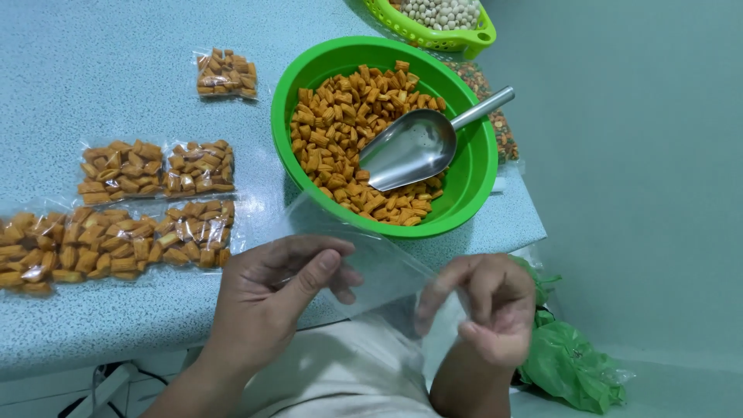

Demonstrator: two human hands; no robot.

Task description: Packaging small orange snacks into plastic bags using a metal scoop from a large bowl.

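Below the green bowl (pixel 472 166), at the near edge of the speckled blue table (pixel 93 70), both hands hold one empty clear plastic bag (pixel 371 259) stretched between them. Left hand (pixel 271 298) is partly closed, thumb and curled fingers pinching the bag's left edge; right hand (pixel 495 306) is likewise partly closed, fingertips gripping the bag's right side through the film. Orange ridged snacks (pixel 340 116) fill the bowl with a metal scoop (pixel 410 147) resting on them, and filled snack bags (pixel 155 201) lie on the table to the left.
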